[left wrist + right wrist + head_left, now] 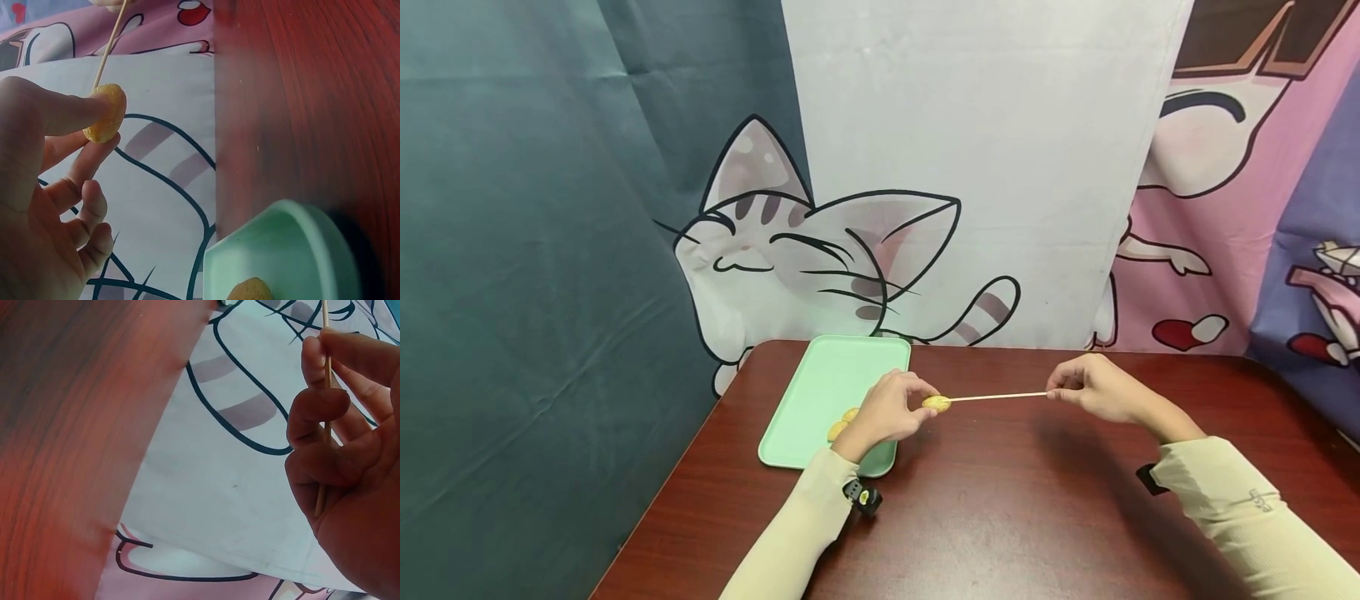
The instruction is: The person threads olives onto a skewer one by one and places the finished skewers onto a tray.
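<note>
My left hand [889, 407] pinches a small yellow oval food piece [937, 403] between thumb and fingers, above the tray's right edge. A thin wooden skewer [1000, 397] runs from this piece across to my right hand [1096, 388]. In the right wrist view, thumb and forefinger pinch the skewer [328, 375], and its rear end passes behind the other curled fingers. The skewer's far end meets the piece [106, 114] in the left wrist view; how deep it goes in is hidden. More yellow pieces [837, 430] lie on the tray, partly behind my left hand.
A light green tray [842, 367] lies on the left of the dark red wooden table [992, 500]. Behind the table's far edge hangs a cloth backdrop [1000, 150] with cartoon cat drawings. A dark green cloth [535, 292] hangs at the left.
</note>
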Available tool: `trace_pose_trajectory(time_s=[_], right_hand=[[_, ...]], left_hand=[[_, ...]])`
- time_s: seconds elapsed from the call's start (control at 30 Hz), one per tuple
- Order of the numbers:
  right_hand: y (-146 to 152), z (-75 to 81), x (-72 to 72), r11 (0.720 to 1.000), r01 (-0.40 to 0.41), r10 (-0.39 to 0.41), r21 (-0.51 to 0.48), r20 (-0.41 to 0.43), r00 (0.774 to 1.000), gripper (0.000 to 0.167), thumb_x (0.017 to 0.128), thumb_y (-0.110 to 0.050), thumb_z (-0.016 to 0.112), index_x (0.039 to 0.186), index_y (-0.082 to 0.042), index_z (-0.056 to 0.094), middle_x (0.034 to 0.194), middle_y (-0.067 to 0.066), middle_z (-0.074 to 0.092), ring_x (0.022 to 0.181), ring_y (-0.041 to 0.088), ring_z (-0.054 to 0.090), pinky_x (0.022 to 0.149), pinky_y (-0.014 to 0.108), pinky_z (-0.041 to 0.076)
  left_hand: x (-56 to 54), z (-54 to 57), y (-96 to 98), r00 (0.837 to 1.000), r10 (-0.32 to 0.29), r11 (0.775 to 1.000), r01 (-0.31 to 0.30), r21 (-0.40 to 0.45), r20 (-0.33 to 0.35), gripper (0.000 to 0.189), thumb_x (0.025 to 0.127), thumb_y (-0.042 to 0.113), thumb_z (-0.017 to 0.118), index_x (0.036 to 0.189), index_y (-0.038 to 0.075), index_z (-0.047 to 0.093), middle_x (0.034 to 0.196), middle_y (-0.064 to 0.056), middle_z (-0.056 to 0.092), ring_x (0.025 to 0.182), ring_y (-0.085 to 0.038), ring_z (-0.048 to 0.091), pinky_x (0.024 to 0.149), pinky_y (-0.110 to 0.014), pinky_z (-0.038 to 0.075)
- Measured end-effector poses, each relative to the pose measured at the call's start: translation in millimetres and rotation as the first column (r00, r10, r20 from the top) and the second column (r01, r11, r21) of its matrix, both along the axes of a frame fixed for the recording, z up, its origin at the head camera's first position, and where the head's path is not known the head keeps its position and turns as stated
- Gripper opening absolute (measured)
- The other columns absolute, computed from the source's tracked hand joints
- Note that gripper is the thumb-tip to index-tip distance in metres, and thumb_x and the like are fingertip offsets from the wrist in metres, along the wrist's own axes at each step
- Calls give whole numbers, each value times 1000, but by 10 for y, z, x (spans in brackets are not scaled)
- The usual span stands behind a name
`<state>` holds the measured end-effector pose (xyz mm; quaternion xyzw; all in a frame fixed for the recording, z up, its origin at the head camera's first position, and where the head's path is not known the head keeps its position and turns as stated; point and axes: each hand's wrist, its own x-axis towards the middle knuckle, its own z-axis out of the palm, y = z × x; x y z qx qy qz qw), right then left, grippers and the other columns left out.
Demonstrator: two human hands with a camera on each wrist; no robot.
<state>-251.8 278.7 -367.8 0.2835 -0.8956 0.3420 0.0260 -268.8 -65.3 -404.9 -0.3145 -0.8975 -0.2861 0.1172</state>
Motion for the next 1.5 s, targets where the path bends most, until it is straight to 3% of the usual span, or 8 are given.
trace_pose_trajectory(time_s=[0.2,0.33,0.53,0.87,1.13,1.5], right_hand=[[-20,-17,-7,1000,-12,12,2,7,1000,16,85,2,71,80,-13,70,66,-11,61,59,2,49,51,24,41],[-38,-22,-15,1000,-5,5,5,-6,1000,17,85,2,71,80,-14,70,66,-11,60,59,4,49,51,24,42],[-79,-9,0,1000,15,-14,9,-30,999,18,85,1,72,80,-15,70,66,-11,60,59,4,50,51,24,42],[-166,-4,37,1000,18,-18,-5,-39,999,17,84,2,73,79,-13,70,64,-9,59,56,4,47,48,23,40],[-236,-52,40,1000,26,-26,-1,-87,996,18,82,3,74,78,-14,70,63,-9,60,56,3,49,49,23,42],[-334,-82,45,999,38,-38,-6,-93,995,18,82,3,74,77,-14,70,64,-7,60,55,6,50,48,23,41]], left_hand=[[8,1,2,998,-20,1000,19,-24,-52,16,80,20,79,96,20,79,85,10,69,80,-19,55,68,-25,41],[20,8,13,995,1,999,-6,-54,-96,16,78,21,79,94,22,79,83,12,68,77,-11,48,72,-28,38],[23,23,42,990,19,996,-31,-85,-138,16,77,22,79,92,24,80,81,13,68,73,-9,44,72,-31,35],[22,1,60,991,46,987,-65,-147,-129,14,78,22,77,92,25,80,83,15,67,75,-9,44,77,-34,33],[47,39,71,992,50,979,-72,-189,-120,14,79,21,75,91,25,80,82,16,65,77,-10,44,80,-34,33],[52,61,80,989,71,968,-100,-231,-132,14,80,22,75,92,25,80,83,15,65,79,-10,45,80,-35,32]])
